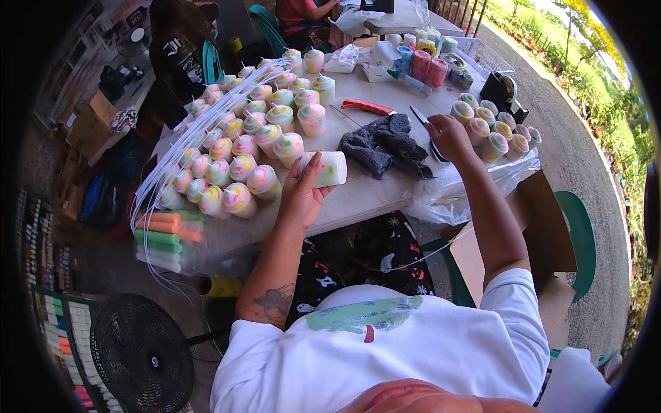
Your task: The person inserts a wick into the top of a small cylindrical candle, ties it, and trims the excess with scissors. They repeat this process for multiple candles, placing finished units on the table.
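Note:
My left hand [303,193] is wrapped round a white candle [330,169] with pale green and pink patches, tipped on its side above the table's near edge. My right hand [452,138] is closed on a pair of scissors [419,115]; a blade points away to the left and a dark handle loop shows below the fingers. Between the hands lies a crumpled dark grey cloth [385,146]. Just beyond it is a knife with a red handle [368,106]. Left of my left hand stand rows of candles with swirled pastel tops [241,167].
Long white wick strands [206,117] drape over the candles. Orange, green and white sticks [158,241] lie at the left corner. More swirled candles [494,146] stand right, near a tape dispenser [506,89] and plastic bag [468,193]. A black fan [141,354] stands lower left.

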Action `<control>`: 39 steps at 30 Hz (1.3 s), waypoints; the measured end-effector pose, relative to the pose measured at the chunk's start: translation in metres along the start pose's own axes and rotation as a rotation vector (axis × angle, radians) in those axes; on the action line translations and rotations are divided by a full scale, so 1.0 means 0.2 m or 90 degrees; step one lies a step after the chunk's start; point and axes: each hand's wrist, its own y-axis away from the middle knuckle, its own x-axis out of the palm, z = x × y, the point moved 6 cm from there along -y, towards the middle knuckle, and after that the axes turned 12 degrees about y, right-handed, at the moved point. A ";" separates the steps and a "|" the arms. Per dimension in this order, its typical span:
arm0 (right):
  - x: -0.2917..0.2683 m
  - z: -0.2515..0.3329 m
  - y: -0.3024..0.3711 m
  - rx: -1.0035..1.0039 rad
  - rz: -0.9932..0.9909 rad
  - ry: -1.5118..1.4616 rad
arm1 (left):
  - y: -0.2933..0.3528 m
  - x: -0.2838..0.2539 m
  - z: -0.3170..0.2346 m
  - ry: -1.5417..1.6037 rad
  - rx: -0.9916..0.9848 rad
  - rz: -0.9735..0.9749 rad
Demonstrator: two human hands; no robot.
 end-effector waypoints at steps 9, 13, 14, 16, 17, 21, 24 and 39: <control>0.07 0.40 0.16 -0.059 0.229 0.171 | -0.12 -0.02 0.06 -0.136 0.079 -0.036; 0.08 0.47 0.38 -0.200 -0.097 0.133 | -0.13 0.01 0.08 -0.139 0.080 -0.076; 0.08 0.53 0.40 -0.253 -0.091 0.024 | -0.16 0.05 0.09 -0.132 0.084 -0.096; 0.15 0.59 0.41 -0.278 -0.009 0.025 | -0.20 0.06 0.11 -0.135 0.090 -0.118; 0.19 0.54 0.37 -0.227 0.019 -0.036 | -0.23 0.04 0.13 -0.143 0.090 -0.119; 0.32 0.36 0.18 0.018 0.188 -0.603 | -0.28 0.00 0.16 -0.205 0.084 -0.130; 0.28 0.45 0.20 -0.048 0.160 -0.719 | -0.30 0.01 0.18 -0.232 0.089 -0.115; 0.49 0.55 0.08 0.128 0.217 -0.554 | -0.29 -0.02 0.19 -0.544 0.305 0.023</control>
